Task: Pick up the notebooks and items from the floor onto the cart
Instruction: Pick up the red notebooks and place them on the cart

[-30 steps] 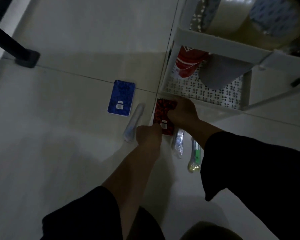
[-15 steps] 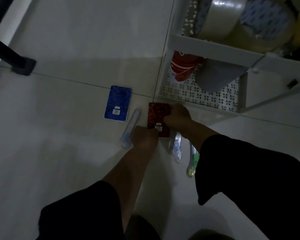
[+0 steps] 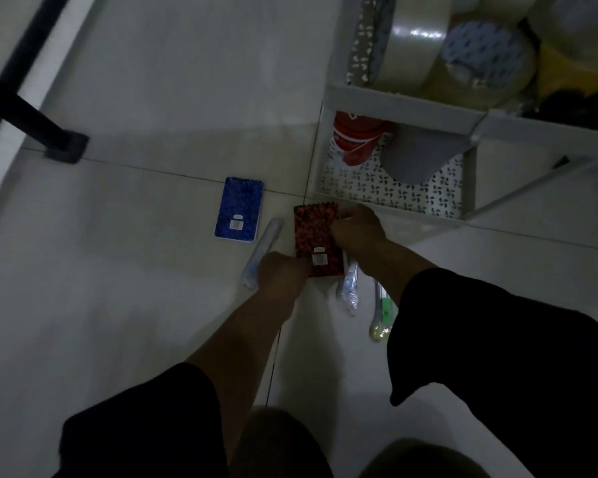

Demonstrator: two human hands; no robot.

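A red patterned spiral notebook (image 3: 313, 232) is held between both hands just above the floor. My left hand (image 3: 281, 276) grips its near left corner and my right hand (image 3: 358, 229) grips its right edge. A blue notebook (image 3: 239, 209) lies flat on the tiles to the left. A wrapped tube-like item (image 3: 261, 251) lies between the two notebooks. Another clear-wrapped item (image 3: 348, 288) and a green-and-white packaged item (image 3: 382, 313) lie to the right, partly under my right arm. The white cart (image 3: 394, 105) stands at the upper right.
The cart's lower shelf (image 3: 387, 196) has a patterned liner, a red-and-white container (image 3: 354, 139) and a grey cap (image 3: 416, 157). Tape rolls (image 3: 416, 46) sit on the upper shelf. A black furniture leg (image 3: 32, 122) stands at the far left. My knees are at the bottom.
Both hands have stayed on the red notebook, with only a small shift of view; the notebook looks slightly raised and the floor items lie where they were.
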